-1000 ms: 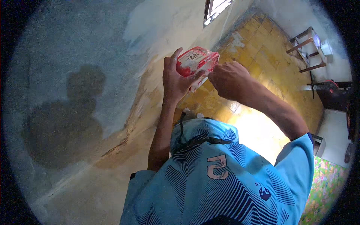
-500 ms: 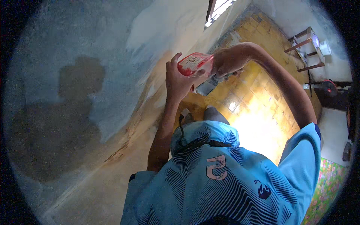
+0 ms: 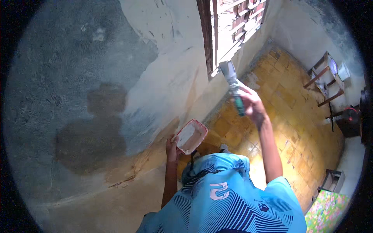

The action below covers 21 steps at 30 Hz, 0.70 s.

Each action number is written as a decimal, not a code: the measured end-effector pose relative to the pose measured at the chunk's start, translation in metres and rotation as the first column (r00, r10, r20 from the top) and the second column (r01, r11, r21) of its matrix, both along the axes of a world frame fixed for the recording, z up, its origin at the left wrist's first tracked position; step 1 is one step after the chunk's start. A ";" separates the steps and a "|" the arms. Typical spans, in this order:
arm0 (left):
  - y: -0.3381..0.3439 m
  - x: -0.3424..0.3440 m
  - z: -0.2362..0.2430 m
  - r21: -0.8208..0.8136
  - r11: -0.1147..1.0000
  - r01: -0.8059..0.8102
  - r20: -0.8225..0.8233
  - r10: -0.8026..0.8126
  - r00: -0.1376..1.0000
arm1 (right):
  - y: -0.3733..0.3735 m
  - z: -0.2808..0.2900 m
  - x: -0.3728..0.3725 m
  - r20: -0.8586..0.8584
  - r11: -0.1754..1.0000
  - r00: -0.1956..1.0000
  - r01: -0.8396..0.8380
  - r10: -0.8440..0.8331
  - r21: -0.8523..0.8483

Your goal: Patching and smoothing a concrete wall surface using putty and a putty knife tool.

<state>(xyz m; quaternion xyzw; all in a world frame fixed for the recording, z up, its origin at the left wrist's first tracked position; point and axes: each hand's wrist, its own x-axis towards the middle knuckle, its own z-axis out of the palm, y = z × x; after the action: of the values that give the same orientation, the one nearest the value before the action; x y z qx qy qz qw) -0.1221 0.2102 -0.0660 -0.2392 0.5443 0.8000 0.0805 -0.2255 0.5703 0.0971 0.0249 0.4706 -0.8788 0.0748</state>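
Observation:
My left hand [image 3: 171, 148] grips the side of a small red-rimmed plastic tub [image 3: 200, 136], held low in front of my body near the wall. The tub's open top faces up, and whitish putty [image 3: 187, 134] coats its inside. Out to the right, my right hand [image 3: 252, 104] is closed around the green handle of a putty knife [image 3: 234, 89]. Its wide blade points up and away, with pale smears on it, and appears in front of the lower window edge. I cannot tell whether the blade touches anything.
A grey wall [image 3: 77, 66] with whitish patches and a brown stain runs along my left. Beyond it is a barred window [image 3: 237, 23]. Yellow tiles cover the floor [image 3: 287, 128]. A wooden stand [image 3: 326, 79] and a black-and-red fan [image 3: 349, 113] stand at the right.
My hands have moved apart. The tub, tipped with its red outside showing, now faces up lower down. My right hand has swung the putty knife out and up toward the window.

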 end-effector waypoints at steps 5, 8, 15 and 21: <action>0.016 0.001 0.017 -0.094 0.991 -0.094 0.083 0.102 0.991 | -0.080 0.025 -0.027 -0.070 0.992 0.997 0.002 0.007 0.129; 0.017 0.003 0.017 -0.075 0.992 -0.102 0.063 0.107 0.992 | -0.105 0.022 -0.053 -0.168 0.968 0.985 0.085 -0.045 0.238; -0.025 0.019 0.002 -0.232 0.969 -0.083 0.059 0.099 0.993 | -0.147 0.026 -0.074 -0.234 0.831 0.951 0.294 -0.203 0.473; -0.031 0.022 0.034 -0.221 0.974 -0.054 0.114 0.081 0.990 | -0.225 0.037 -0.004 -0.225 0.832 0.962 0.250 -0.155 0.496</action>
<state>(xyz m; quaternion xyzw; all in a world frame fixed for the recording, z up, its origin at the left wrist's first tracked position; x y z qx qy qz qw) -0.0996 0.1792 -0.0325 -0.3134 0.6142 0.7218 0.0598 -0.2298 0.3451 0.1346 0.0167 0.6896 -0.7206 -0.0704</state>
